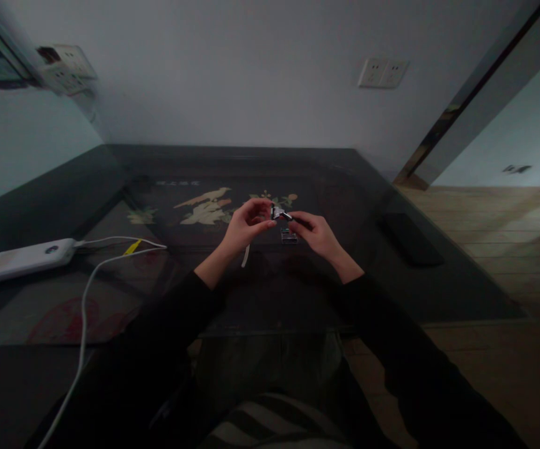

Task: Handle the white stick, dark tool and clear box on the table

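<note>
Above the middle of the dark table, my left hand (247, 222) pinches a small shiny metallic piece (278, 213) between thumb and fingers. From the right, my right hand (315, 232) has its thumb and fingertips closed on the dark end of the same piece. What exactly the piece is cannot be made out. Just below it, a small clear object with a frame-like outline (289, 236) lies on the table near my right fingertips. A short white strip (245, 256) shows below my left hand.
The glass-topped table (270, 293) has a bird and flower picture. A white power strip or power bank (24, 260) with a white cable (84, 312) and yellow tag (133, 247) is at left. A black flat object (411, 239) lies at right. Wall sockets (383, 73) are behind.
</note>
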Available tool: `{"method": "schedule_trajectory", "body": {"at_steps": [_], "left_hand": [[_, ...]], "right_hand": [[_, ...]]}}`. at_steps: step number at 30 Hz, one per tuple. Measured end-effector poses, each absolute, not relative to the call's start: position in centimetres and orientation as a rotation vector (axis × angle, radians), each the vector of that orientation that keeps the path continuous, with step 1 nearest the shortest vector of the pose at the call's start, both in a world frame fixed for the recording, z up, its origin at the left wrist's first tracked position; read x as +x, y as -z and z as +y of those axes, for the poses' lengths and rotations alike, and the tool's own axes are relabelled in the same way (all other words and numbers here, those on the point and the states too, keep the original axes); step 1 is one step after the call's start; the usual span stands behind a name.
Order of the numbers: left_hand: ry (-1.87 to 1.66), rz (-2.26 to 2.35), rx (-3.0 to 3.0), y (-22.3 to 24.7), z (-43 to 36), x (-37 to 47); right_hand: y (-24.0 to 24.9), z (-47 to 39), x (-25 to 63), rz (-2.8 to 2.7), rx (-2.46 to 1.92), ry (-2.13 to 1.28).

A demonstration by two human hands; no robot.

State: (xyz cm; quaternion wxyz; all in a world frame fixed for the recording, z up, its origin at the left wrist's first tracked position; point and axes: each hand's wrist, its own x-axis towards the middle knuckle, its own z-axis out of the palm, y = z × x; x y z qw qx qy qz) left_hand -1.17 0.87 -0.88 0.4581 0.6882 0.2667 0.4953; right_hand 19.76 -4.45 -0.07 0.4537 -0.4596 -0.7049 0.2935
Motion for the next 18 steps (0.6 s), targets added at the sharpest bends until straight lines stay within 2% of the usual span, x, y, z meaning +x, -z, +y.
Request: {"method": "schedule_trajectory", "body": {"at_steps": [18], "left_hand": [[-1.28, 0.584, 1.733, 0.93, 1.11, -1.35]], "right_hand": [[1.01, -3.75, 20.4, -1.825, -1.019, -0.541]]}}
